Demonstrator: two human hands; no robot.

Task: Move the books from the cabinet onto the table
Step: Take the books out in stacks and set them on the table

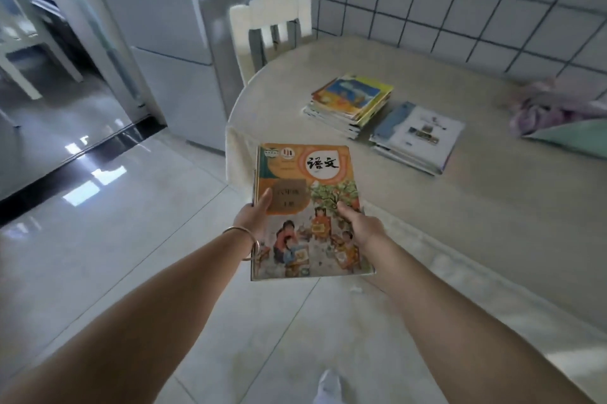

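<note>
At the near edge of the oval table (492,239), a person holds a Chinese-language textbook (308,206) out in front of the body with both arms extended. The left hand (253,218) grips the book's left edge, thumb laid on the cover and the other fingers hidden beneath; a thin metal bangle (243,242) circles that wrist. The right hand (359,226) grips the right edge in the same way, thumb on top. Held flat and cover-up from both sides, the book stays level, which suits laying it straight down rather than dropping it. It appears to be more than one volume, since extra edges show along the left side, though the count cannot be told.

The textbook hangs partly over the floor and partly over the table's rim, not yet resting on anything. Farther in on the tabletop lie two piles already delivered: a stack of colourful books (353,101) and, just beside it to the right, a stack with a pale blue-and-white cover (417,137). They sit close together, leaving bare surface nearer the person, so the carried load could probably go down in front of them or on top of one. A bundle of lilac cloth (551,104) lies toward the tiled wall, and a white chair (272,26) stands at the table's far end. The cabinet itself is not clearly identifiable here.
</note>
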